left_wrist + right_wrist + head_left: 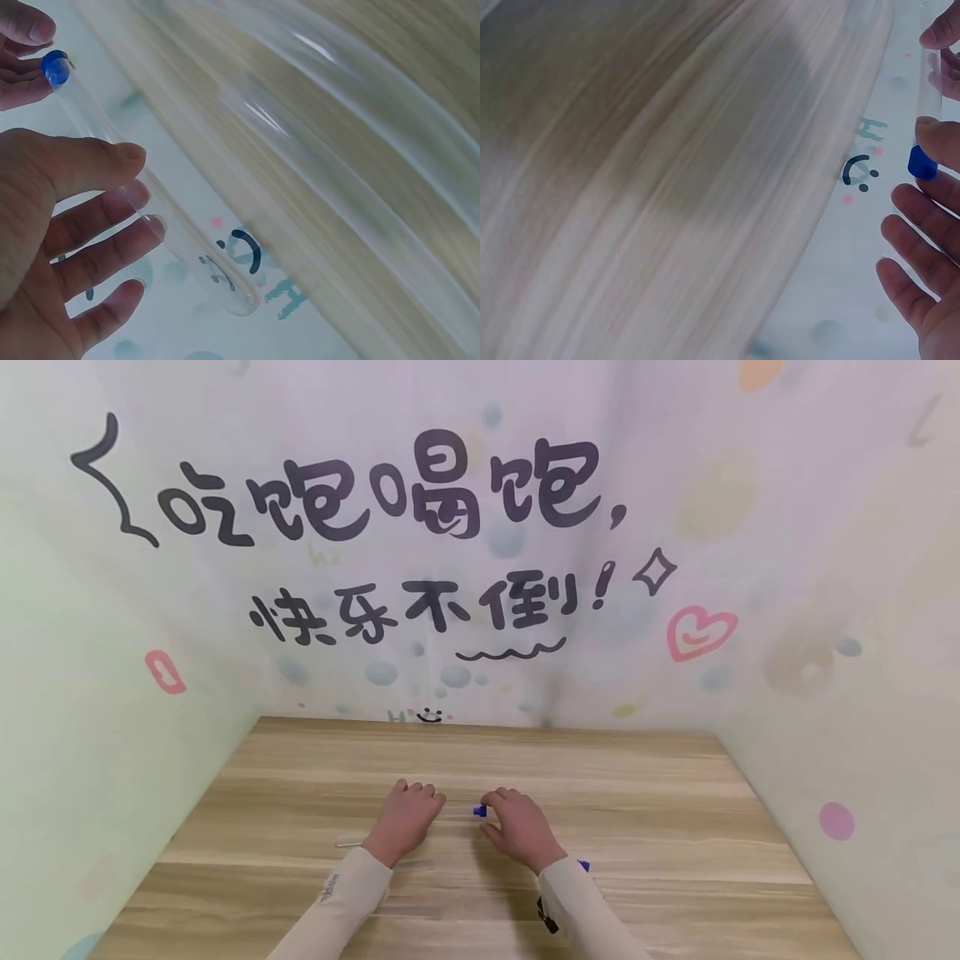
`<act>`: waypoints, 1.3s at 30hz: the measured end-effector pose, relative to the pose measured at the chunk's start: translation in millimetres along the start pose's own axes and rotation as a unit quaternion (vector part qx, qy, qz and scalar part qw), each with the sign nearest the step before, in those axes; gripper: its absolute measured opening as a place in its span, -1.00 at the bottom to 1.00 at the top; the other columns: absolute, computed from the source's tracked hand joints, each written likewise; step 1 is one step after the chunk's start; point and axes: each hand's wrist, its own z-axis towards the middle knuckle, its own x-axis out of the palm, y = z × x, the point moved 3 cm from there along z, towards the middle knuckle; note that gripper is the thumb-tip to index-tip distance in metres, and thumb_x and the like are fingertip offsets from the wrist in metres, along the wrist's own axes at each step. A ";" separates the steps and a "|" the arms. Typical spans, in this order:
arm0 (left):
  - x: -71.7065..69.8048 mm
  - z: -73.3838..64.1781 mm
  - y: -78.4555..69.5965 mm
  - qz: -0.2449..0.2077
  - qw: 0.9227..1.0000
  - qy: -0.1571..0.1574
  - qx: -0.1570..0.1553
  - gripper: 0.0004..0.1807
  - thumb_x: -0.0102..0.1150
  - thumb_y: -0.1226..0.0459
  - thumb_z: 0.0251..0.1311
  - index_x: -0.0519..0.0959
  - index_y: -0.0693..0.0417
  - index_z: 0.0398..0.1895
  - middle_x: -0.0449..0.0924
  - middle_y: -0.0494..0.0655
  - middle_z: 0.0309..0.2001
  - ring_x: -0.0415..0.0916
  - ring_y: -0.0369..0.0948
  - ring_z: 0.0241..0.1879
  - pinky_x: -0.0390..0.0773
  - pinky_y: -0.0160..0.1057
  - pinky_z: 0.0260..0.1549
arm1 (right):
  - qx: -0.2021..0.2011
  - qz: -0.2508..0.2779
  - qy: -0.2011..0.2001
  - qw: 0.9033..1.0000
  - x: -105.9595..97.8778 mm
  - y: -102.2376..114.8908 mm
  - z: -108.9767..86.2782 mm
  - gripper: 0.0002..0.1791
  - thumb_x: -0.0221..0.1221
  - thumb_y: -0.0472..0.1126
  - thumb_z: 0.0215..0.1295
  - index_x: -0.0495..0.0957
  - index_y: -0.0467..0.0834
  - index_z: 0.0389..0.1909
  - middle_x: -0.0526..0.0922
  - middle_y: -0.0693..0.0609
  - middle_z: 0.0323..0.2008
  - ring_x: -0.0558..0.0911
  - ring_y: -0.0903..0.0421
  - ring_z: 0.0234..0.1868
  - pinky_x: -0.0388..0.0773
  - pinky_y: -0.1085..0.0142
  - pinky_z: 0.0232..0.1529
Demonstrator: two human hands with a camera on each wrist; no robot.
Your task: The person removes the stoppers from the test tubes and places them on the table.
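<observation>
A clear test tube (191, 240) with a blue cap (56, 69) is held level above the wooden table. My left hand (405, 822) pinches its middle between thumb and index finger, the other fingers spread loosely below. Around the capped end is my right hand (521, 829), fingers relaxed. In the head view its index fingertip meets the blue cap while the thumb stands apart from it. The right wrist view shows the right thumb overlapping the tube close by the cap (922, 161).
More clear tubes lie on the wooden table (675, 827), one piece (348, 841) left of my left wrist. Beside my right sleeve are another blue cap (583, 865) and a small black object (547, 917). A printed wall (450, 685) encloses the table at back and sides.
</observation>
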 end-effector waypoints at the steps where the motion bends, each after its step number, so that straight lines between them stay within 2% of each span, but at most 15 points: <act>1: -0.3 0.0 -0.9 -0.001 1.000 -0.001 0.001 -0.85 0.35 0.36 -0.03 0.61 -0.04 -0.39 0.57 -0.15 -0.46 0.50 -0.21 -0.46 0.36 -0.24 -0.43 | -0.003 0.001 -0.001 1.000 -0.7 0.3 -0.6 -0.70 0.33 -0.12 0.13 0.58 -0.13 -0.14 0.67 0.02 -0.23 0.62 0.13 -0.22 0.58 0.24 -0.15; 10: -13.6 -1.5 -12.5 -0.013 1.000 -0.020 0.013 -0.84 0.35 0.35 -0.08 0.62 -0.05 -0.41 0.57 -0.15 -0.48 0.54 -0.20 -0.44 0.35 -0.25 -0.46 | -0.030 -0.007 -0.037 0.999 -11.3 0.4 -11.9 -0.76 0.38 -0.11 0.05 0.60 -0.11 -0.30 0.66 0.09 -0.35 0.60 0.17 -0.33 0.56 0.27 -0.26; 18: -18.5 -0.5 -22.1 -0.013 1.000 -0.010 0.019 -0.89 0.33 0.32 -0.04 0.62 -0.06 -0.42 0.56 -0.15 -0.48 0.54 -0.19 -0.41 0.45 -0.23 -0.41 | -0.027 -0.004 -0.042 0.999 -18.2 -4.7 -21.2 -0.77 0.42 -0.13 -0.01 0.60 -0.08 -0.36 0.66 0.10 -0.41 0.59 0.20 -0.38 0.55 0.28 -0.29; 24: -19.2 -3.5 -31.2 -0.022 0.999 -0.021 0.028 -0.94 0.29 0.30 -0.01 0.60 -0.04 -0.46 0.55 -0.16 -0.51 0.52 -0.21 -0.48 0.48 -0.23 -0.45 | -0.016 -0.011 -0.029 0.999 -23.9 -6.0 -31.3 -0.78 0.44 -0.11 -0.05 0.62 -0.07 -0.41 0.66 0.14 -0.44 0.59 0.24 -0.41 0.54 0.28 -0.29; 31: -24.0 -7.8 -40.3 -0.044 0.997 -0.044 0.051 -0.92 0.26 0.32 0.00 0.57 -0.04 -0.55 0.51 -0.19 -0.56 0.47 -0.24 -0.54 0.45 -0.28 -0.52 | -0.024 -0.028 -0.027 0.999 -26.8 -3.7 -42.6 -0.80 0.45 -0.12 -0.10 0.65 -0.08 -0.47 0.68 0.13 -0.48 0.59 0.25 -0.45 0.54 0.27 -0.32; 39: -25.7 -9.2 -41.6 -0.052 0.996 -0.029 0.059 -0.91 0.31 0.30 0.00 0.59 -0.09 -0.50 0.53 -0.22 -0.52 0.50 -0.26 -0.49 0.45 -0.30 -0.48 | -0.040 -0.031 -0.007 0.999 -29.3 -0.9 -47.1 -0.82 0.44 -0.13 -0.10 0.62 -0.07 -0.54 0.61 0.18 -0.55 0.52 0.29 -0.50 0.48 0.33 -0.35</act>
